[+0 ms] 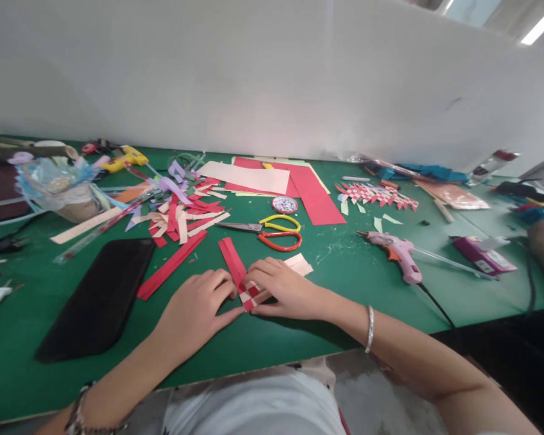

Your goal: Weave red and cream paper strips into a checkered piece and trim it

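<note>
A small checkered weave of red and cream paper strips lies at the table's front, between my hands. Its red strip ends reach up and left, while cream ends stick out beyond my right hand. My right hand grips the weave from the right, fingers over its top and thumb at the lower edge. From the left, my left hand pinches at it with curled fingers, its thumb tip on the lower corner. Behind them lie scissors with yellow and orange handles. Red folded strips rest left of the weave.
A black phone-like slab lies left. Loose paper strips, red sheets and a round tin sit behind. To the right are a pink glue gun with its cord, a finished checkered strip and a purple box.
</note>
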Demonstrator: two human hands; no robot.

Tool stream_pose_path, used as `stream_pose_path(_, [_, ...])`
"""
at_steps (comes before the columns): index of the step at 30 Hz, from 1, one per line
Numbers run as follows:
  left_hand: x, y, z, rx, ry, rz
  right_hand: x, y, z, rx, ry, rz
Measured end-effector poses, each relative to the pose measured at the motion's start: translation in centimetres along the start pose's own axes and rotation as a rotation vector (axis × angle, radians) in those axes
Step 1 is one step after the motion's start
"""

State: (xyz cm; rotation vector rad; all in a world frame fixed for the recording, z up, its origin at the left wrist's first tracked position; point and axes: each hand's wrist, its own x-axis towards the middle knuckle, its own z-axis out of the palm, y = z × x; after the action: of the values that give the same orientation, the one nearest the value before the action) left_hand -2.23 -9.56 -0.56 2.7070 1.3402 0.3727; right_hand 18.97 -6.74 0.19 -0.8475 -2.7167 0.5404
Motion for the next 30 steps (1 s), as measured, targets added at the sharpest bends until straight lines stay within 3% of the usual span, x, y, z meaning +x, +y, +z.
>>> stream_pose_path(14, [0.6,-0.1,-0.6,-0.03,-0.038,0.044,0.1,0.2,0.1,0.008,0.031,-0.019])
stream_pose_path(30, [1.1,-0.6,-1.0,-0.057,-0.142,0.0,0.3,0.2,0.4,-0.043,0.06,-0.054])
